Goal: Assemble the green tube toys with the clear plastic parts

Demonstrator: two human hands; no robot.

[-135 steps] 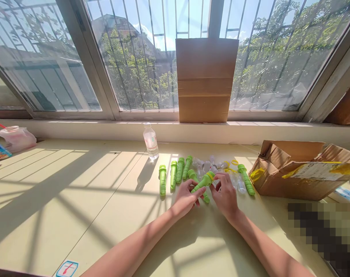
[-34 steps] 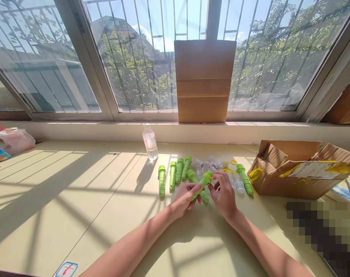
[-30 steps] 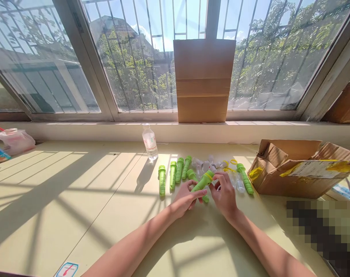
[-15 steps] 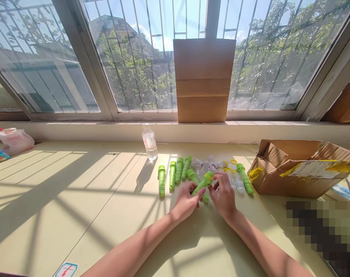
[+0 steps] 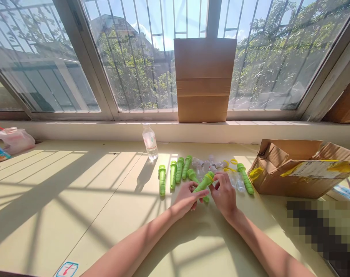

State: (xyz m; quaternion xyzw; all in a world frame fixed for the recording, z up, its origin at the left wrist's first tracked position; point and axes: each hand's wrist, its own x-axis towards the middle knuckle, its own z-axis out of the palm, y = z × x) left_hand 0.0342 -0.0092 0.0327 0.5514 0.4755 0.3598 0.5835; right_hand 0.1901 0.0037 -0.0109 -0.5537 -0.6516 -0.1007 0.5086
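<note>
My left hand (image 5: 188, 198) is closed around the body of a green plastic torch-shaped tube (image 5: 202, 185), its thumb lying along the near side. The tube tilts with its wide, ribbed head up to the right, where a yellow ring (image 5: 210, 175) shows at the rim. My right hand (image 5: 225, 192) pinches at that head; its fingertips are partly hidden. Beneath the held piece, another green tube (image 5: 191, 175) lies on the table, partly covered. Several more green tubes (image 5: 179, 170) lie in a row to the left, and one green tube (image 5: 245, 179) rests at the right.
Behind my hands lie clear plastic pieces (image 5: 206, 165) and loose yellow rings (image 5: 234, 161). An open cardboard box (image 5: 304, 184) stands at the right. A water bottle (image 5: 150, 142) stands at the back, near the window sill. A cardboard sheet (image 5: 203, 80) leans against the window.
My left hand has shifted its grip slightly, the thumb now straighter along the tube. My right hand stays at the tube's head, almost unmoved.
</note>
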